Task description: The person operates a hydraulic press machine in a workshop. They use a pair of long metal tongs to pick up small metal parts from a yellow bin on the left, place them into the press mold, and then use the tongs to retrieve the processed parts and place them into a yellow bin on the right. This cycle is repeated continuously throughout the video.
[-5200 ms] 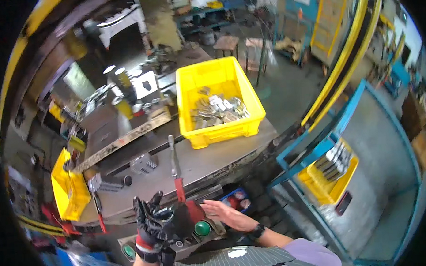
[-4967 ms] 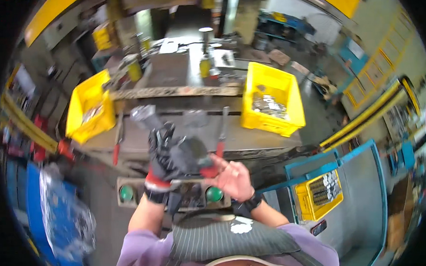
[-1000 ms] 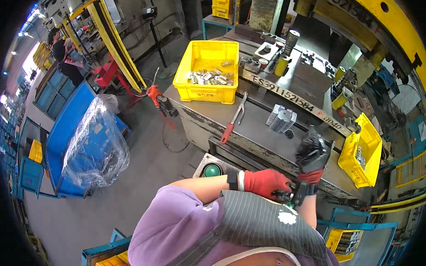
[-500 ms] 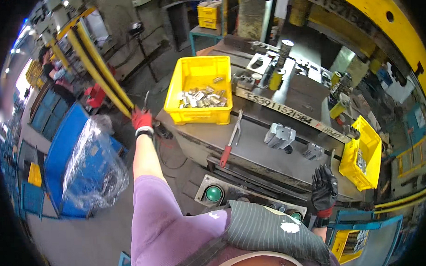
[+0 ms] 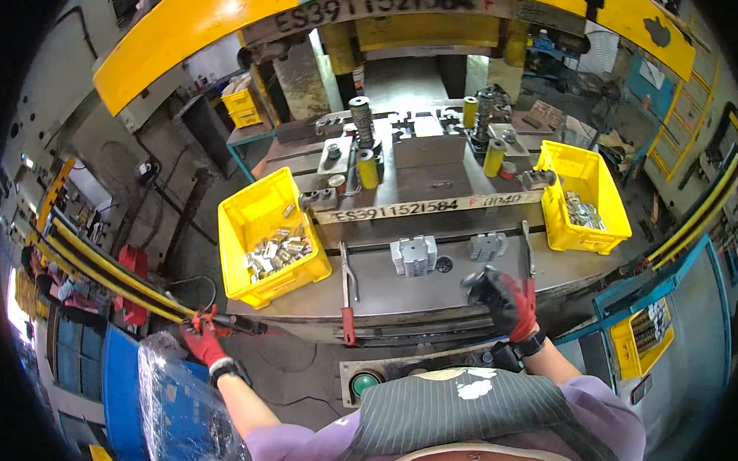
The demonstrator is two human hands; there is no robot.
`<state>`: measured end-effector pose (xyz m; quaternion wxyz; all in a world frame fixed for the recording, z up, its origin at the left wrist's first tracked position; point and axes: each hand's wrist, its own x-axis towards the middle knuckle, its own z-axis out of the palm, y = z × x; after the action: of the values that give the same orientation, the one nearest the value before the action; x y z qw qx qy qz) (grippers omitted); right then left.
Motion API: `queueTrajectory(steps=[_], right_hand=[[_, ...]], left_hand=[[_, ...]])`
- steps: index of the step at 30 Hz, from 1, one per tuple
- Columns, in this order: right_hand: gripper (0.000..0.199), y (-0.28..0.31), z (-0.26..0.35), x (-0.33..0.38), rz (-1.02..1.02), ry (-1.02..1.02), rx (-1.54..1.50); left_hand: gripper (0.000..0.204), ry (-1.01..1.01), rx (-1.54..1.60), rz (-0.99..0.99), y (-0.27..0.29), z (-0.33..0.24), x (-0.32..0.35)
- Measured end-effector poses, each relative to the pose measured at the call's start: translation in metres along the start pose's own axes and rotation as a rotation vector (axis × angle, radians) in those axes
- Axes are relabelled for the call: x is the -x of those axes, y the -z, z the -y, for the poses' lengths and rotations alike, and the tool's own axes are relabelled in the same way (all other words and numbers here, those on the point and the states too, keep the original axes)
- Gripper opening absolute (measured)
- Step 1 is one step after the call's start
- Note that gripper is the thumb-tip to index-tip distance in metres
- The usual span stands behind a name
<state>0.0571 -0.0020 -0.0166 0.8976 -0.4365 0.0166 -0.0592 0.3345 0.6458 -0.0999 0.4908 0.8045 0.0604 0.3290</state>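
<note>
My left hand (image 5: 200, 338), in a red glove, is out at the left beside a yellow-and-black post. Its fingers are closed round a thin object that I cannot make out. In a black and red glove, my right hand (image 5: 506, 303) hovers over the table's front edge, its fingers bunched and blurred. Just beyond its fingertips sit a block of grey metal pieces (image 5: 415, 256) and a smaller grey block (image 5: 488, 246). Red-handled tongs (image 5: 348, 292) lie to the left; a second red-handled tool (image 5: 529, 261) lies right beside my right hand.
Yellow bins with metal parts stand at the table's left (image 5: 318, 273) and right (image 5: 609, 240). Behind is a press die with spring posts (image 5: 362, 125), under a yellow press frame (image 5: 184, 50). A control box with a green button (image 5: 364, 383) is in front. A plastic-wrapped blue container (image 5: 123, 402) stands left.
The view has swung left to right, so the press now faces me squarely. My right hand has risen from the lower edge toward the grey blocks. The left stays out by the post.
</note>
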Motion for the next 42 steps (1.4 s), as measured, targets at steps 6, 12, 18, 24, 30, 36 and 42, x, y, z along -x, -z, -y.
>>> queueTrajectory(steps=[6, 12, 18, 24, 30, 36, 42], right_hand=[[0.027, -0.026, -0.029, -0.01, -0.048, -0.093, 0.995], [0.086, -0.129, -0.033, -0.043, 0.319, 0.543, 1.301], [0.076, -0.123, -0.046, -0.054, 0.151, 0.54, 1.26], [0.039, -0.085, -0.053, -0.099, -0.108, 0.47, 0.179], [0.03, -0.064, 0.006, -0.141, -0.055, 0.403, 0.8], [0.033, -0.021, 0.036, -0.228, 0.047, -0.207, -0.182], [0.037, -0.051, 0.063, -0.226, -0.106, -0.083, 0.097]], left_hand=[[0.05, -0.461, -0.133, 0.038, 0.007, -0.224, 0.079], [0.056, -0.277, 0.488, 0.592, -0.068, -0.353, 0.176], [0.062, -0.082, 0.669, 0.83, -0.153, -0.367, 0.216], [0.068, 0.043, 0.917, 1.068, -0.206, -0.296, 0.27], [0.056, -0.125, 0.41, 1.042, -0.217, -0.275, 0.286], [0.062, -0.344, 0.595, 0.981, -0.21, -0.346, 0.258], [0.065, -0.237, 0.689, 1.005, -0.217, -0.362, 0.254]])
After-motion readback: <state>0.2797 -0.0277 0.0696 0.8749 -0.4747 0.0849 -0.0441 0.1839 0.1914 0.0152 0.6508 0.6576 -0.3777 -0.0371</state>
